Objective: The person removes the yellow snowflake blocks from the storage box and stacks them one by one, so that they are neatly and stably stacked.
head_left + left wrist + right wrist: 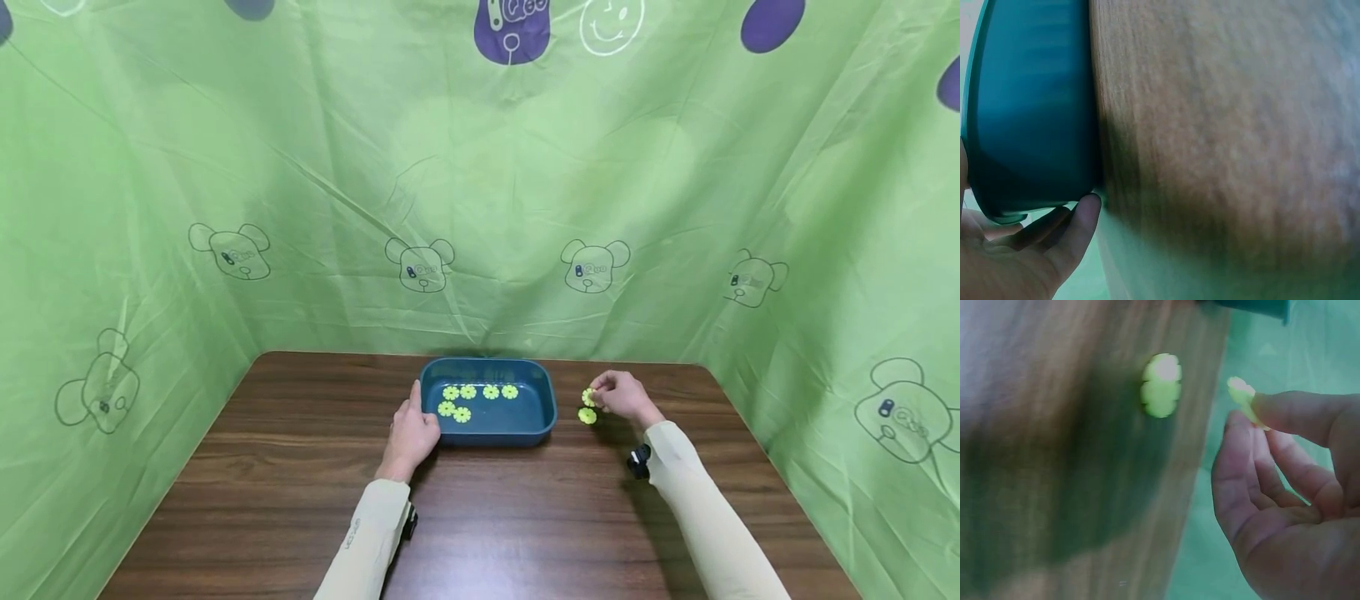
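Note:
A dark blue rectangular plastic basin [491, 437] stands at the back middle of the table, with several yellow flower-shaped pieces [491, 392] lying flat inside. My left hand [409, 435] holds the basin's near left corner, thumb at the front and index finger along the left side. In the left wrist view, fingertips [1088, 209] sit low against the basin wall [1029, 112]. To the basin's right, my right hand [621, 395] pinches one yellow flower-shaped piece [1244, 397] between thumb and fingers. Another flower-shaped piece [587, 415] lies on the table just below that hand.
The brown wood-grain table [510, 517] runs up to a green patterned curtain [495, 308] behind and on both sides. Dark wrist devices [638, 461] show at both cuffs.

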The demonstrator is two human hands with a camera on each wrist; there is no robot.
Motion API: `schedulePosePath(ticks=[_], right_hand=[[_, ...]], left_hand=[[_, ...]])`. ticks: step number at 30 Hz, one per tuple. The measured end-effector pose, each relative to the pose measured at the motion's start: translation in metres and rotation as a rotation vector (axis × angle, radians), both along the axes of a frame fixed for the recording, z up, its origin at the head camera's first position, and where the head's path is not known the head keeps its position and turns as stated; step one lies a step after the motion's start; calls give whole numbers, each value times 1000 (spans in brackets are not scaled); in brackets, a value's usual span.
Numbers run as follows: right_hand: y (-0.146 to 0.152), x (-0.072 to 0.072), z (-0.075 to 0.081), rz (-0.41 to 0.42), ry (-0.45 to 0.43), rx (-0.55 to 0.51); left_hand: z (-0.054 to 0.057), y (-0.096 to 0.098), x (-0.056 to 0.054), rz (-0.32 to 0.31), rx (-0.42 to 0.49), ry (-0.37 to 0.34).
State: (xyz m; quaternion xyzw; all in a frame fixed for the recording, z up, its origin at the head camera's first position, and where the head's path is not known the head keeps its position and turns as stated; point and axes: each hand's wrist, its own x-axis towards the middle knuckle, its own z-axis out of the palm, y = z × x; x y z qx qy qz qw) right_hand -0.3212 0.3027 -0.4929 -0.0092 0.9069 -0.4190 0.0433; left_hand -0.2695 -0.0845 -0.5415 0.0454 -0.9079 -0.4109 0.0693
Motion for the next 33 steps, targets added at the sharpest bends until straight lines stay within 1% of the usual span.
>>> schedulePosePath(ticks=[4,7,12,16,25,29,33], right_hand=[[4,2,-13,-2,-37,-31],[6,1,-19,4,-48,-31],[7,0,-22,14,-49,-25],[7,-1,-23,14,-51,-18],[7,0,-28,17,-3,135],[7,0,-30,20,8,166],[7,-2,-34,10,-7,163]], left_hand=[[-1,0,0,-1,-3,4],[0,0,0,-3,4,9],[2,0,0,-11,3,16],[1,0,-1,-7,3,19],[-1,0,-1,-1,-5,19],[-1,0,-1,-3,-6,16],[0,0,0,-5,-10,22]])
